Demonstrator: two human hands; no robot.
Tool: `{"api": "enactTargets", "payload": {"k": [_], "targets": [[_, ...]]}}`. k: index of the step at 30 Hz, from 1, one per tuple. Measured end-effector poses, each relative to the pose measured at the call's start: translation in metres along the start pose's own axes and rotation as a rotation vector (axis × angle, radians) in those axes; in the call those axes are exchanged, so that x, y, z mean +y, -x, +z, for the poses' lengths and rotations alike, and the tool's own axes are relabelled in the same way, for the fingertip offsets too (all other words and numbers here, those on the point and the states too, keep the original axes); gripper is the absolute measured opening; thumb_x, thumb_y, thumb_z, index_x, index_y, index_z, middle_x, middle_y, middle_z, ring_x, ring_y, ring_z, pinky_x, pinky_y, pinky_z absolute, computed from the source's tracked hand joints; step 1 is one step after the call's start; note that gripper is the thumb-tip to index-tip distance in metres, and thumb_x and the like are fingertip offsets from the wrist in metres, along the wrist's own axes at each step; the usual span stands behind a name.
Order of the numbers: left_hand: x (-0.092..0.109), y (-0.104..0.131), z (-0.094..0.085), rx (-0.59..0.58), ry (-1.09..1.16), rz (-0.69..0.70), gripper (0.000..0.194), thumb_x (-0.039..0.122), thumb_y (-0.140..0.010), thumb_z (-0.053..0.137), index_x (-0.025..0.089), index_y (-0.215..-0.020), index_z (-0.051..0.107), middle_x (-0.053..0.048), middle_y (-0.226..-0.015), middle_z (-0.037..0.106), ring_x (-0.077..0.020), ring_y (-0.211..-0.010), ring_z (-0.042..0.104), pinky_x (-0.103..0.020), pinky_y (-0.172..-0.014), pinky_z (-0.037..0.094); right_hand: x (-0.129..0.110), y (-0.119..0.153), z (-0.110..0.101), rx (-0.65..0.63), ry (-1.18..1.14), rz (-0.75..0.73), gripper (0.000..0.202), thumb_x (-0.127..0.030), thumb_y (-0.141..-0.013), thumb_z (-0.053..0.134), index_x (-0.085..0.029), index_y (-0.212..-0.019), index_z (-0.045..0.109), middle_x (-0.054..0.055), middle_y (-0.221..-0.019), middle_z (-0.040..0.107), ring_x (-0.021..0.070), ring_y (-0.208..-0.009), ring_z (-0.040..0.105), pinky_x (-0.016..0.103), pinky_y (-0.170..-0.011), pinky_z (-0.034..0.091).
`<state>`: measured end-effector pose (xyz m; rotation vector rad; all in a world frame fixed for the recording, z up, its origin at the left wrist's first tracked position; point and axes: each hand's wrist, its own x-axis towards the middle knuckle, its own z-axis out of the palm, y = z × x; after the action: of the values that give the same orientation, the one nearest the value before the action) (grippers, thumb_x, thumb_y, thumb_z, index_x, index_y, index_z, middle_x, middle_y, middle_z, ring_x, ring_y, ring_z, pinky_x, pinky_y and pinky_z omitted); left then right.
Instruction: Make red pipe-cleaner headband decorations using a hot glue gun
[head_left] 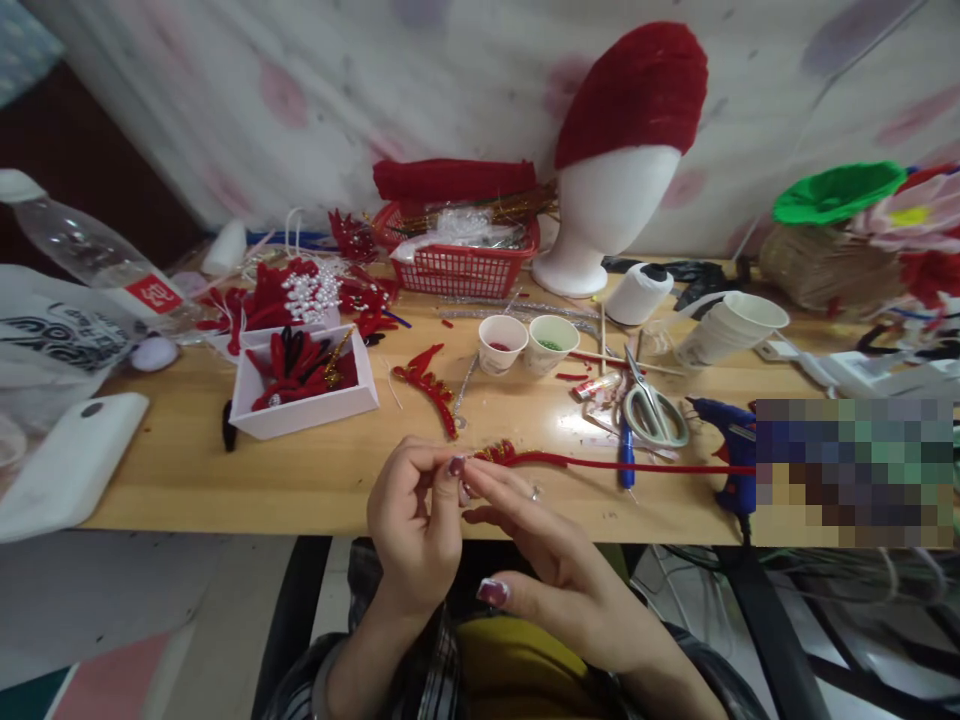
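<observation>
Over the surface's [225, 500] front edge, the left hand [416, 515] pinches a red strip [637, 466]; the right hand [570, 570] is loosely open beside it.

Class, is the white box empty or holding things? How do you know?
Holding things: red and black pieces show inside the white box.

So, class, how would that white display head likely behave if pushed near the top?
The display head looks like foam, so it is probably light for its size. It would likely tip rather than slide, since its bulk and the red cap sit high above a small round base.
</observation>
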<state>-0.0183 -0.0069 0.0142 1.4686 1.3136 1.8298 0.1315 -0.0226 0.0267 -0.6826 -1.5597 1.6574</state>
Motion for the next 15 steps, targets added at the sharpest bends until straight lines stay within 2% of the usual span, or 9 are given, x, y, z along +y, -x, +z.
{"api": "enactTargets", "payload": {"k": [3, 5, 6, 8, 11, 13, 15], "targets": [[-0.002, -0.011, -0.007, 0.169, 0.094, -0.054, 0.017, 0.025, -0.096, 0.057, 0.019, -0.081, 0.055, 0.005, -0.067, 0.055, -0.0071, -0.051, 0.053, -0.020, -0.052, 0.046, 0.003, -0.001, 0.002, -0.047, -0.163, 0.013, 0.060, -0.032, -0.090, 0.072, -0.041, -0.145, 0.049, 0.002, -0.160, 0.037, 0.0235, -0.147, 0.032, 0.043, -0.116, 0.036], [-0.003, -0.020, -0.017, 0.267, 0.172, -0.086, 0.024, 0.029, -0.097, 0.056, 0.020, -0.076, 0.050, 0.007, -0.062, 0.051, -0.0083, -0.048, 0.052, -0.022, -0.051, 0.046, 0.006, -0.003, 0.003, -0.048, -0.299, 0.006, 0.057, -0.034, -0.089, 0.073, -0.038, -0.142, 0.053, 0.004, -0.158, 0.040, 0.0221, -0.142, 0.039, 0.039, -0.109, 0.043], [-0.003, -0.024, -0.022, 0.281, 0.173, -0.079, 0.029, 0.031, -0.097, 0.055, 0.020, -0.072, 0.049, 0.007, -0.060, 0.050, -0.0090, -0.047, 0.051, -0.023, -0.050, 0.046, 0.008, -0.004, 0.003, -0.045, -0.354, 0.004, 0.058, -0.035, -0.087, 0.074, -0.037, -0.141, 0.055, 0.005, -0.157, 0.042, 0.0214, -0.138, 0.043, 0.038, -0.106, 0.045], [-0.006, -0.029, -0.034, 0.257, 0.048, -0.033, 0.040, 0.034, -0.098, 0.053, 0.020, -0.061, 0.048, 0.005, -0.054, 0.049, -0.0097, -0.047, 0.049, -0.024, -0.050, 0.044, 0.010, -0.005, 0.001, -0.048, -0.420, 0.009, 0.060, -0.036, -0.083, 0.078, -0.036, -0.139, 0.057, 0.005, -0.153, 0.048, 0.0203, -0.132, 0.049, 0.036, -0.103, 0.047], [-0.018, -0.032, -0.052, 0.126, -0.371, 0.046, 0.045, 0.033, -0.095, 0.058, 0.020, -0.053, 0.053, 0.004, -0.047, 0.054, -0.0101, -0.046, 0.051, -0.024, -0.053, 0.042, 0.012, -0.003, -0.004, -0.085, -0.421, 0.028, 0.062, -0.034, -0.079, 0.083, -0.034, -0.136, 0.060, 0.007, -0.137, 0.062, 0.0190, -0.118, 0.059, 0.036, -0.100, 0.048], [-0.029, -0.034, -0.062, -0.002, -0.610, 0.083, 0.031, 0.033, -0.090, 0.065, 0.021, -0.062, 0.062, 0.000, -0.066, 0.070, -0.0135, -0.056, 0.061, -0.026, -0.058, 0.046, 0.012, 0.002, -0.011, -0.118, -0.359, 0.040, 0.063, -0.032, -0.075, 0.085, -0.032, -0.133, 0.062, 0.006, -0.123, 0.068, 0.0177, -0.109, 0.064, 0.034, -0.099, 0.048], [-0.039, -0.034, -0.067, -0.107, -0.727, 0.129, 0.012, 0.031, -0.086, 0.069, 0.021, -0.079, 0.069, -0.005, -0.093, 0.076, -0.0193, -0.074, 0.068, -0.030, -0.065, 0.050, 0.009, 0.008, -0.020, -0.137, -0.253, 0.050, 0.063, -0.031, -0.071, 0.089, -0.031, -0.129, 0.065, 0.005, -0.116, 0.070, 0.0175, -0.105, 0.065, 0.032, -0.097, 0.050]]}}
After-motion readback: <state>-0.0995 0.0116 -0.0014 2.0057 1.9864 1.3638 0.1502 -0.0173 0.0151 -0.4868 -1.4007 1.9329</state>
